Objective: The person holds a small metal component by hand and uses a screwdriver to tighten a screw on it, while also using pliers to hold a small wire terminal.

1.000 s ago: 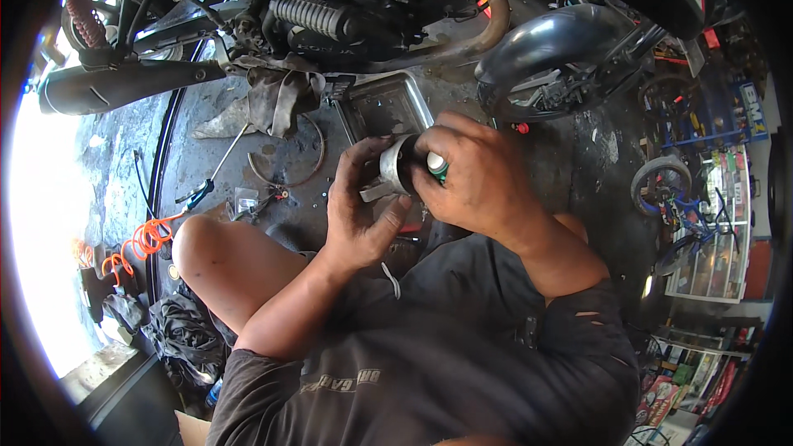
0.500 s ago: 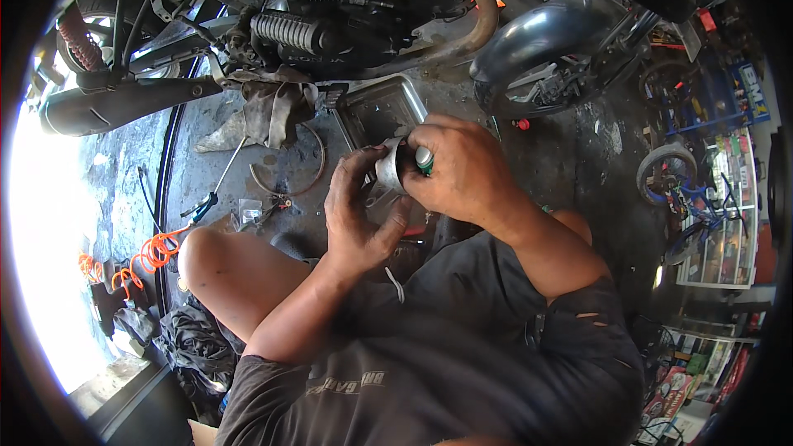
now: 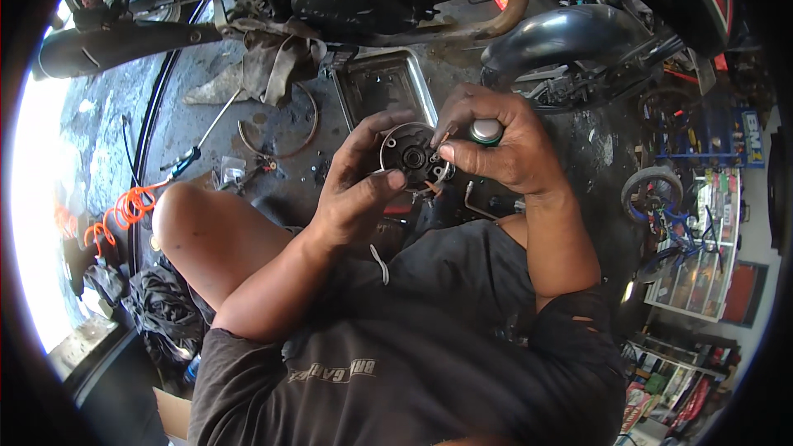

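My left hand point(image 3: 351, 190) grips a shallow round metal housing point(image 3: 413, 158) by its left side, thumb at the lower rim and fingers behind. The housing's open face is turned up toward me, showing a dark inside with a central ring and small fittings. A copper-coloured bit point(image 3: 433, 188) sticks out at its lower edge. My right hand point(image 3: 519, 149) is closed around a cylindrical green object with a silver rounded end point(image 3: 486, 130); the rest of it is hidden in the palm. The right thumb and forefinger meet at the housing's right rim, by a small brownish piece.
Beyond my hands lies a metal tray point(image 3: 340, 87) on the floor, below a motorcycle engine point(image 3: 351, 8). A grey rag point(image 3: 285, 74), a blue-handled air gun point(image 3: 183, 163) and its orange coiled hose point(image 3: 132, 208) are left. A bent rod point(image 3: 472, 201) lies near my right knee.
The housing has turned from edge-on to face-up, showing its inside. My right hand has shifted right with the green object, its thumb and forefinger now at the rim. The view has moved slightly.
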Motion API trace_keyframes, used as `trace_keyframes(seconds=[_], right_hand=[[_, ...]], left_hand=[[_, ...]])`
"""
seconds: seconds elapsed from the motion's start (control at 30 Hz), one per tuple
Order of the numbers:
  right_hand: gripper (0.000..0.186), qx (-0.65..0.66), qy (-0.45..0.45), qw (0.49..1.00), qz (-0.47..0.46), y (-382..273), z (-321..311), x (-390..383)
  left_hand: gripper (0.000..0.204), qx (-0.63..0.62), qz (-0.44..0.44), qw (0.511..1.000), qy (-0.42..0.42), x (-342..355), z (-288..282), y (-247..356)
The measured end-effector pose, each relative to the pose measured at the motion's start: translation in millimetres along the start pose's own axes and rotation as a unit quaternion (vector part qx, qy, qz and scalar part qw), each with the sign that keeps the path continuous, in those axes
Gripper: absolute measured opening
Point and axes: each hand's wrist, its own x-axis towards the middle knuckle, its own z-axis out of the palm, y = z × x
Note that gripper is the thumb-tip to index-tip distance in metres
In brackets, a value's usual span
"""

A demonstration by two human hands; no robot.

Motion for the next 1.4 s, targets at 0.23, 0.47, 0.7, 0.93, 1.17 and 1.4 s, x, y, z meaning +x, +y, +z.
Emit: trace_keyframes(seconds=[0.23, 0.47, 0.7, 0.93, 1.17, 1.4], right_hand=[[0.015, -0.101, 0.003, 0.994, -0.045, -7, 8, -4], [0.011, -0.135, 0.019, 0.989, -0.062, -13, 17, -6], [0.011, -0.263, 0.046, 0.960, -0.086, -12, 24, -6], [0.012, -0.246, 0.055, 0.966, -0.062, -5, 30, -6], [0.011, -0.186, 0.075, 0.979, -0.039, -2, 36, -6], [0.013, -0.214, 0.060, 0.974, -0.033, -5, 36, -7]], left_hand=[[0.050, 0.152, -0.005, 0.988, 0.037, -5, -2, 8], [0.055, 0.169, 0.015, 0.985, 0.039, -4, -5, 4], [0.050, 0.259, 0.072, 0.961, 0.061, -3, -5, -1], [0.047, 0.328, 0.135, 0.931, 0.086, -2, -10, -4], [0.045, 0.283, 0.140, 0.942, 0.112, -2, -7, -5], [0.043, 0.265, 0.131, 0.945, 0.137, -3, -6, -3]])
